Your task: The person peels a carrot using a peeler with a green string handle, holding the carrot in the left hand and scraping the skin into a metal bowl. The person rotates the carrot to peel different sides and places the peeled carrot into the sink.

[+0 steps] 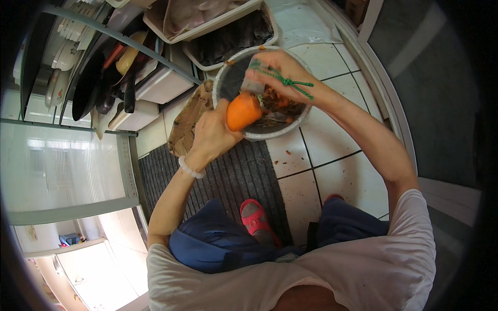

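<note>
My left hand (216, 130) grips a thick peeled carrot (244, 112) over a round bin (261, 136) lined with a plastic bag. The carrot's cut end faces right, with a bit of green at its top. My right hand (278, 70) is closed around a tool (253, 81) with a flat, greyish blade; motion blurs it, so its exact kind is unclear. A green knotted cord (287, 81) hangs from that hand toward the wrist. Tool and carrot are close together; whether they touch cannot be seen. Inside the bin lie orange and brown peelings (278, 102).
A crumpled brown paper bag (190, 118) lies left of the bin. Rectangular plastic tubs (229, 39) stand behind it. At upper left, a metal rack (128, 42) holds pans and bowls. A ribbed dark mat (229, 175) and white floor tiles (334, 171) with scattered scraps lie below.
</note>
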`<act>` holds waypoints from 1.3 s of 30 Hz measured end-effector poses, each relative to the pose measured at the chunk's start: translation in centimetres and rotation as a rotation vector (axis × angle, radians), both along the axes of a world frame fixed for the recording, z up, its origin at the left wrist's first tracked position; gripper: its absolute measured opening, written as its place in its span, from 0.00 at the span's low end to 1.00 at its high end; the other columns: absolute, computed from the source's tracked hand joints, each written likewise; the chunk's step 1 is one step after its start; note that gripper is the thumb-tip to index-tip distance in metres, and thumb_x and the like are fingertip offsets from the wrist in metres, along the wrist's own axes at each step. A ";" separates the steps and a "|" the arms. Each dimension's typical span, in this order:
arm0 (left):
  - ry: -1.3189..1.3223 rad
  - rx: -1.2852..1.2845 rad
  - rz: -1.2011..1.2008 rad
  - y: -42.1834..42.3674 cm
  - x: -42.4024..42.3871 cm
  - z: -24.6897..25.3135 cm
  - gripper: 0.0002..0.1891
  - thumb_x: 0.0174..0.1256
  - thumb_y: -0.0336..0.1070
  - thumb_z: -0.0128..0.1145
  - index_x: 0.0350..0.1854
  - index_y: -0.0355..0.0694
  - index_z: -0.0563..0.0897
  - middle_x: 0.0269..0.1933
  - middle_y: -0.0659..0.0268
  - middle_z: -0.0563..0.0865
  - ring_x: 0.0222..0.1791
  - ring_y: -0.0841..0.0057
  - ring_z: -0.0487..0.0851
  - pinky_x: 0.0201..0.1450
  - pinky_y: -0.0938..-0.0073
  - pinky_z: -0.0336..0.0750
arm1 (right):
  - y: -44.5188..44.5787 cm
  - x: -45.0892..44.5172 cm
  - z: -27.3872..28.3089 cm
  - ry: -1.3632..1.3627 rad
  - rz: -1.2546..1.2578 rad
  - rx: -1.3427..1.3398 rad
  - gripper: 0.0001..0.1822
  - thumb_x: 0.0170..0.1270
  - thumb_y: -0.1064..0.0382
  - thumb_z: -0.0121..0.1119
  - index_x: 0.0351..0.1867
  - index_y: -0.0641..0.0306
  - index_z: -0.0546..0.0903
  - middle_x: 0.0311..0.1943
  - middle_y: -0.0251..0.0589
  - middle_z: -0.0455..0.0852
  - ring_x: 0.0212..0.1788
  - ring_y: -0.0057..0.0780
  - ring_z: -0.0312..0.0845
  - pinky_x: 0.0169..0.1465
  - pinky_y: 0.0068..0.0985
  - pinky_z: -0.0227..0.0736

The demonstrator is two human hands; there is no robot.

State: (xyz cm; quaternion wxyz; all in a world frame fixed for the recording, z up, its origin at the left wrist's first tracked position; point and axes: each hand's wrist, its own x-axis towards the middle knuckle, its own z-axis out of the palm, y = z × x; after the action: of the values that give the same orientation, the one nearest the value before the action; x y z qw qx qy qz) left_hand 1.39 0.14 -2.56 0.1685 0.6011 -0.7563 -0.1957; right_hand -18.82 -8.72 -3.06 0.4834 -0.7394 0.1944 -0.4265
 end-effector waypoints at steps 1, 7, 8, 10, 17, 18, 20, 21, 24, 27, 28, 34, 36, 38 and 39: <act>-0.002 -0.015 -0.012 0.0 -0.2 0.1 0.20 0.43 0.33 0.65 0.37 0.34 0.71 0.29 0.44 0.82 0.34 0.46 0.81 0.37 0.55 0.74 | -0.4 0.0 -0.4 -0.067 -0.011 0.020 0.20 0.66 0.49 0.57 0.23 0.63 0.72 0.23 0.28 0.72 0.27 0.13 0.67 0.33 0.18 0.65; 0.030 0.001 -0.004 -0.4 0.2 0.4 0.19 0.42 0.32 0.64 0.36 0.35 0.71 0.27 0.44 0.81 0.34 0.46 0.81 0.36 0.55 0.74 | 0.5 -1.3 1.0 0.240 0.083 0.096 0.16 0.65 0.54 0.56 0.40 0.68 0.80 0.32 0.40 0.82 0.37 0.22 0.78 0.43 0.23 0.72; 0.014 0.005 0.007 -0.4 0.2 0.3 0.18 0.42 0.32 0.64 0.36 0.35 0.71 0.27 0.44 0.81 0.34 0.46 0.81 0.36 0.55 0.74 | 0.8 -0.8 0.6 0.251 0.089 0.031 0.14 0.64 0.57 0.56 0.36 0.69 0.78 0.27 0.40 0.80 0.33 0.21 0.76 0.39 0.23 0.71; -0.054 -0.010 -0.027 -0.3 0.1 0.1 0.18 0.42 0.32 0.64 0.35 0.35 0.70 0.26 0.45 0.81 0.33 0.46 0.81 0.36 0.55 0.74 | 1.2 0.1 0.1 0.263 0.089 -0.058 0.12 0.64 0.61 0.57 0.28 0.70 0.75 0.20 0.40 0.76 0.26 0.20 0.74 0.31 0.21 0.69; -0.172 -0.152 -0.054 0.0 -0.5 0.6 0.18 0.42 0.31 0.63 0.35 0.36 0.69 0.24 0.48 0.81 0.30 0.48 0.81 0.31 0.54 0.73 | -1.6 -1.1 -2.7 0.069 -0.071 0.043 0.21 0.67 0.51 0.54 0.24 0.68 0.73 0.20 0.31 0.74 0.25 0.15 0.69 0.28 0.20 0.65; -0.211 -0.169 -0.063 0.0 -0.3 0.7 0.18 0.43 0.31 0.63 0.35 0.36 0.69 0.24 0.48 0.81 0.29 0.48 0.81 0.31 0.54 0.74 | -1.1 -1.0 -2.2 0.051 -0.044 0.126 0.22 0.66 0.49 0.54 0.24 0.67 0.73 0.20 0.31 0.74 0.26 0.15 0.68 0.29 0.21 0.64; -0.289 -0.205 -0.084 -0.3 0.2 0.8 0.18 0.43 0.31 0.63 0.35 0.36 0.68 0.24 0.48 0.81 0.29 0.48 0.81 0.30 0.55 0.74 | 0.0 -0.7 -1.2 0.039 -0.011 0.167 0.22 0.66 0.48 0.55 0.25 0.68 0.73 0.21 0.30 0.73 0.26 0.15 0.66 0.30 0.21 0.64; -0.286 -0.190 -0.081 -0.4 0.1 0.7 0.18 0.43 0.30 0.63 0.35 0.36 0.68 0.24 0.48 0.81 0.29 0.48 0.81 0.30 0.55 0.74 | 0.2 -0.7 -0.7 0.048 -0.014 0.123 0.21 0.66 0.50 0.55 0.25 0.68 0.73 0.20 0.30 0.72 0.26 0.15 0.66 0.30 0.21 0.64; -0.283 -0.177 -0.077 -0.2 0.1 0.3 0.18 0.43 0.30 0.63 0.36 0.36 0.68 0.24 0.49 0.81 0.28 0.49 0.81 0.29 0.55 0.73 | 0.7 -0.1 -0.4 0.191 -0.016 -0.062 0.18 0.66 0.56 0.56 0.26 0.70 0.72 0.21 0.29 0.71 0.28 0.15 0.68 0.31 0.21 0.66; -0.278 -0.232 -0.073 -0.1 0.4 -0.4 0.18 0.43 0.30 0.63 0.35 0.37 0.68 0.24 0.50 0.81 0.28 0.49 0.81 0.29 0.55 0.73 | 0.7 0.1 -0.8 0.087 0.009 0.060 0.15 0.65 0.60 0.57 0.27 0.70 0.72 0.25 0.30 0.74 0.31 0.15 0.71 0.32 0.18 0.68; -0.267 -0.255 -0.068 -0.1 0.2 -0.5 0.18 0.43 0.30 0.63 0.35 0.37 0.68 0.24 0.50 0.81 0.28 0.50 0.81 0.28 0.55 0.73 | -0.2 0.3 -2.3 -0.032 -0.006 0.150 0.17 0.65 0.56 0.58 0.26 0.68 0.73 0.24 0.29 0.76 0.29 0.14 0.70 0.30 0.17 0.66; -0.300 -0.349 -0.053 -0.3 0.0 0.5 0.18 0.44 0.30 0.63 0.35 0.38 0.67 0.26 0.52 0.82 0.26 0.52 0.82 0.26 0.57 0.73 | -0.1 -1.5 -1.4 -0.002 -0.046 0.375 0.17 0.65 0.50 0.56 0.30 0.64 0.79 0.30 0.29 0.82 0.28 0.14 0.71 0.31 0.16 0.67; -0.328 -0.342 -0.058 -0.4 0.2 0.1 0.18 0.44 0.29 0.63 0.34 0.38 0.67 0.26 0.53 0.82 0.26 0.53 0.82 0.26 0.58 0.73 | 0.3 -0.9 -0.8 0.011 -0.040 0.206 0.17 0.64 0.50 0.57 0.31 0.64 0.81 0.30 0.28 0.82 0.29 0.16 0.73 0.33 0.17 0.68; -0.362 -0.310 -0.058 -0.3 0.2 -0.3 0.17 0.44 0.29 0.62 0.34 0.38 0.68 0.27 0.54 0.82 0.26 0.54 0.82 0.26 0.58 0.74 | 0.9 -0.5 0.0 0.107 -0.020 0.034 0.16 0.65 0.53 0.57 0.33 0.66 0.83 0.31 0.31 0.82 0.31 0.21 0.77 0.37 0.20 0.71; -0.381 -0.318 -0.065 -0.4 0.1 -0.3 0.17 0.43 0.29 0.63 0.34 0.38 0.68 0.27 0.55 0.82 0.27 0.55 0.82 0.26 0.58 0.74 | 1.3 -0.1 0.0 0.164 -0.031 0.001 0.15 0.65 0.54 0.56 0.32 0.66 0.83 0.31 0.31 0.83 0.31 0.21 0.77 0.36 0.20 0.71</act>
State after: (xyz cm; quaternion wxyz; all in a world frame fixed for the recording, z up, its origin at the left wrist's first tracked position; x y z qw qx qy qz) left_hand 1.53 -0.22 -2.85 0.1091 0.5684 -0.8146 0.0375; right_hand -18.91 -7.42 -3.04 0.4595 -0.7684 0.2453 -0.3718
